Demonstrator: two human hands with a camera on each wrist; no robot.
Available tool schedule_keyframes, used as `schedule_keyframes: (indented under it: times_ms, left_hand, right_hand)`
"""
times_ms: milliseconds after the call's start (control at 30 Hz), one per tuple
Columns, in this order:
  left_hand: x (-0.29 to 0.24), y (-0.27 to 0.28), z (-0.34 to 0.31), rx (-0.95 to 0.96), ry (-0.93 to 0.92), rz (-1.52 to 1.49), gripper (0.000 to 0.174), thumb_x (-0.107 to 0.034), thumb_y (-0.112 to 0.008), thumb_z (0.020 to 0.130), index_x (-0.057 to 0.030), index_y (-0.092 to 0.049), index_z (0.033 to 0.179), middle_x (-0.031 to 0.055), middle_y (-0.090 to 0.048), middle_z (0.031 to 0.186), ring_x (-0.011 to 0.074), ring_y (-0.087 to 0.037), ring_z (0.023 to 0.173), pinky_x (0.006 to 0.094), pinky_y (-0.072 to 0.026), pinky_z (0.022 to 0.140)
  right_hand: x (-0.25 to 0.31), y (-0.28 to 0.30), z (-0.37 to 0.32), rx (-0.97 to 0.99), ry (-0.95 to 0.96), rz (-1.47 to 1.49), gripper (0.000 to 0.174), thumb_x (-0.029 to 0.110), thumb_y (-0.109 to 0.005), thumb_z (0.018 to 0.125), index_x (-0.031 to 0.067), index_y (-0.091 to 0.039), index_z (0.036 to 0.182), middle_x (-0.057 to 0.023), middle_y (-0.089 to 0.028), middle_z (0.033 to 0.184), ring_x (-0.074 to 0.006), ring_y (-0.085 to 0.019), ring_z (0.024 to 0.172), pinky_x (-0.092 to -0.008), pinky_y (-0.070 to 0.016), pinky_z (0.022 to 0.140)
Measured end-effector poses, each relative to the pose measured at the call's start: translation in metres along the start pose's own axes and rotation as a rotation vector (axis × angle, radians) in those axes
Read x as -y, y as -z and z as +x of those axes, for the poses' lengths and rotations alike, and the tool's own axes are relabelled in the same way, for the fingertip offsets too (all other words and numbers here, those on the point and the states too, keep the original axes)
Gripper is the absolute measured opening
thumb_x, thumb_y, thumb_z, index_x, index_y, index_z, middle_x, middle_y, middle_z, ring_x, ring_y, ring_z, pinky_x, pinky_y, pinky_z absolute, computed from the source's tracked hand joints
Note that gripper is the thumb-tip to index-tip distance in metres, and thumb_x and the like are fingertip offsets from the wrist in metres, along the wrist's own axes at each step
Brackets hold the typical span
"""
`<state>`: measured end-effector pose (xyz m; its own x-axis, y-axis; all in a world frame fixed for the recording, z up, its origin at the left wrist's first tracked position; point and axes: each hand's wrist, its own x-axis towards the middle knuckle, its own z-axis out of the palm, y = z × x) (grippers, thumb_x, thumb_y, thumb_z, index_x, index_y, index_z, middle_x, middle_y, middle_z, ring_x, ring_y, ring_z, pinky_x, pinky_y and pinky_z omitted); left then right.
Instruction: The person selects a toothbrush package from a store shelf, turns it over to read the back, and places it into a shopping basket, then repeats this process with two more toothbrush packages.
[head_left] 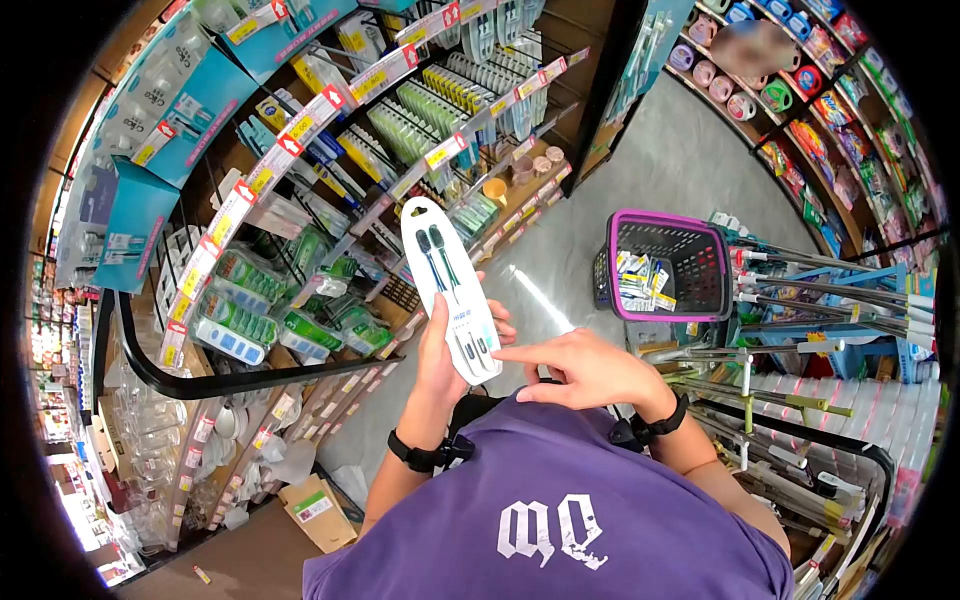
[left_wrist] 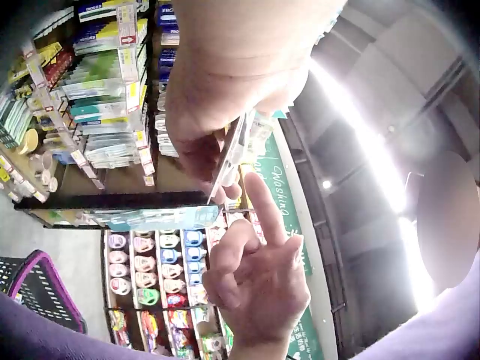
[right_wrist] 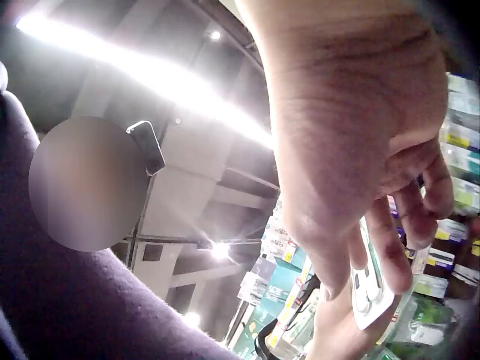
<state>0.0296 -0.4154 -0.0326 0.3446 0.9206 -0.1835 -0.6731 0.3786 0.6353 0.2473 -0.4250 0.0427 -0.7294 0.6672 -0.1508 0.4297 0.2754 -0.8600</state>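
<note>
My left hand [head_left: 437, 350] grips a toothbrush pack [head_left: 462, 318], thumb on its near edge and fingers round the far side. The pack is long and white, with one dark blue and one dark green toothbrush showing at its top end. My right hand [head_left: 592, 370] has its index finger stretched out, the fingertip right at the lower part of the pack; its other fingers bend loosely and hold nothing. In the left wrist view the pack [left_wrist: 232, 154] appears edge-on beside that raised finger. The right wrist view shows the pack's lower end [right_wrist: 373, 304] behind the right fingers.
A shelf rack with toothbrush packs [head_left: 440, 105] and green-white packages [head_left: 235, 325] stands in front and left. A black basket with a purple rim [head_left: 668, 216] on the grey floor holds several packages. Mop poles [head_left: 840, 300] stick out at right; bottle shelves [head_left: 720, 88] stand beyond.
</note>
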Motion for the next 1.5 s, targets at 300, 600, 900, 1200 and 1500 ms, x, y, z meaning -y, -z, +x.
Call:
schedule_keyframes:
  times_ms: [300,600,900,1200,1500]
  left_hand:
    - [-0.010,-0.002,0.009,0.023,-0.012,0.031,0.068,-0.054,-0.027,0.105,-0.0013,-0.031,0.148,0.0194,-0.064,0.106,0.0299,-0.071,0.088,0.0434,-0.0596,0.079]
    - [-0.009,-0.008,0.026,0.067,-0.012,0.089,0.060,-0.044,-0.028,0.108,0.0003,-0.033,0.148,0.0223,-0.066,0.113,0.0312,-0.068,0.104,0.0440,-0.0520,0.095]
    - [0.001,-0.019,0.029,0.202,-0.001,0.185,0.078,-0.060,-0.030,0.102,-0.0015,-0.023,0.153,0.0282,-0.054,0.135,0.0370,-0.053,0.129,0.0481,-0.0384,0.112]
    - [0.007,-0.022,0.033,0.233,0.061,0.334,0.077,-0.059,-0.039,0.101,-0.0015,-0.028,0.152,0.0258,-0.051,0.140,0.0333,-0.057,0.125,0.0464,-0.0469,0.104]
    - [0.004,-0.003,0.013,0.200,0.131,0.517,0.031,-0.011,-0.065,0.096,0.0030,-0.061,0.123,0.0065,-0.069,0.106,0.0119,-0.064,0.090,0.0284,-0.0527,0.083]
  right_hand:
    - [0.003,0.006,0.009,0.036,-0.006,-0.026,0.058,0.032,-0.069,0.090,0.0205,-0.051,0.144,-0.0074,-0.069,0.082,-0.0285,-0.065,0.069,-0.0412,-0.0497,0.066]
    - [-0.019,0.006,0.006,-0.197,-0.152,0.311,0.022,0.022,-0.067,0.093,0.0064,-0.070,0.109,-0.0053,-0.067,0.074,-0.0138,-0.062,0.065,-0.0312,-0.0465,0.060]
    - [-0.058,-0.007,0.002,-0.239,-0.145,0.624,0.024,0.021,-0.069,0.094,0.0023,-0.070,0.110,-0.0023,-0.068,0.086,-0.0080,-0.059,0.070,-0.0250,-0.0488,0.060]
    - [-0.074,-0.028,0.009,-0.351,-0.044,0.849,0.024,0.010,-0.071,0.091,-0.0024,-0.068,0.112,-0.0023,-0.070,0.097,-0.0071,-0.063,0.086,-0.0250,-0.0512,0.074]
    - [-0.081,-0.026,0.001,-0.498,-0.046,0.885,0.017,0.013,-0.071,0.091,-0.0016,-0.068,0.100,-0.0009,-0.068,0.088,-0.0055,-0.060,0.079,-0.0241,-0.0482,0.070]
